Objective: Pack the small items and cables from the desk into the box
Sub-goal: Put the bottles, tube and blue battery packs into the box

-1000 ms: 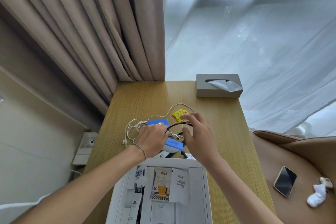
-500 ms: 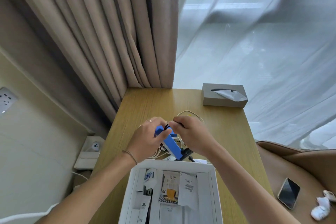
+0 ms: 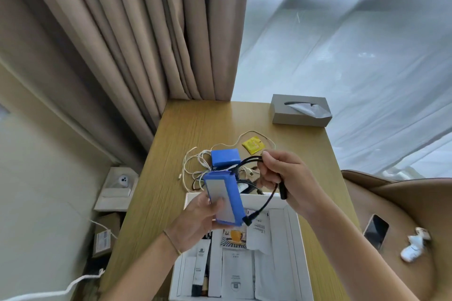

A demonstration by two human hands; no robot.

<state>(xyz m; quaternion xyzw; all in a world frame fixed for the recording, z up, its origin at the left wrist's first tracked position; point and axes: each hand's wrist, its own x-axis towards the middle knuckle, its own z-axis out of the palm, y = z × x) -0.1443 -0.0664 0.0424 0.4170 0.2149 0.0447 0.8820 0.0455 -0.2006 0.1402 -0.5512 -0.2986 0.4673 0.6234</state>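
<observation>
box (image 3: 292,205): near edge of tabletop (image 3: 176,134), right in front of you
cable pile (image 3: 195,166): behind box, mid tabletop
tissue box (image 3: 300,111): far right corner
phone (image 3: 375,231): on seat, your right

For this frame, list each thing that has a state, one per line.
left hand: holds the blue pack
right hand: pinches the black leads
blue pack: lifted, tilted over the box
black leads: hanging from the pack
second blue pack: lying on the desk
white cables: loose, tangled
white box: open, partly filled
</observation>
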